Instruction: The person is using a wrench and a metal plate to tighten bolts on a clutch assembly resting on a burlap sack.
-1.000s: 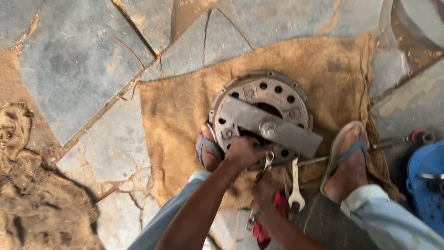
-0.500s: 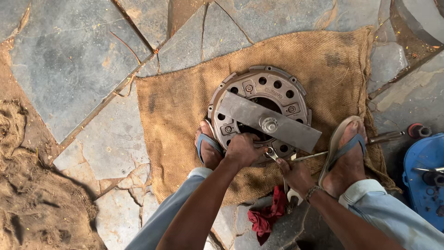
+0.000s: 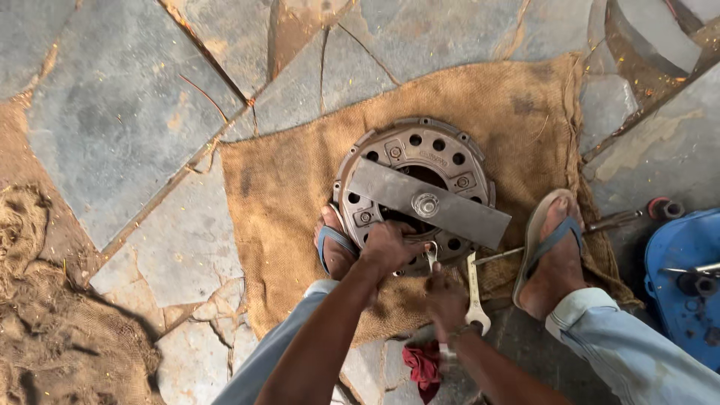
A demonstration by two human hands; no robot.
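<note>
On the stone floor (image 3: pixel 112 127) I see burlap sacking (image 3: pixel 300 180); my left hand (image 3: pixel 388 246) grips the clutch cover (image 3: pixel 397 154), my right hand (image 3: pixel 444 294) closes around a spanner (image 3: pixel 431 255).

Counted on the stone floor: one round metal clutch plate (image 3: pixel 416 180) with one flat steel bar (image 3: pixel 427 202) bolted across it, one burlap sack (image 3: pixel 300 180) spread beneath, two spanners (image 3: pixel 475 292), one red rag (image 3: pixel 421 364), one blue tub (image 3: pixel 686 281), two sandalled feet (image 3: pixel 555 255), two hands (image 3: pixel 390 246).
</note>
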